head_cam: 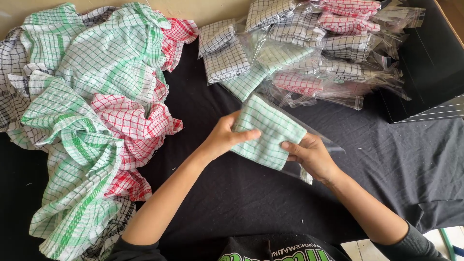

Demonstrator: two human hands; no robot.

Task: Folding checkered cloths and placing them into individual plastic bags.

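Holding a folded green-checked cloth (267,131) above the middle of a black fabric-covered surface (251,193), with the left hand (223,137) gripping its left edge, thumb laid flat across the top and the other fingers tucked underneath, out of sight. Supporting the cloth's right edge with the right hand (311,155), thumb pressed on the top face, remaining fingers curled below and also closed on a clear plastic bag (309,145) that lies partly around and under the cloth; how far the cloth sits inside cannot be told. Spreading across the left of the surface, a loose heap of unfolded checked cloths (87,111) in green, red and grey on white, crumpled and overlapping, reaching from the far edge almost to the near one. Lying at the far right, well apart from the hands, a pile of bagged folded cloths (314,53) in the same colours, stacked unevenly in glossy clear sleeves. Sitting just beside that pile, at the right edge, a dark flat box (430,72). Showing beyond the black covering, a strip of pale tan surface (203,8) along the far edge, and pale flooring (449,241) at the near right corner. Lit evenly, daylight-like, with soft shadows.
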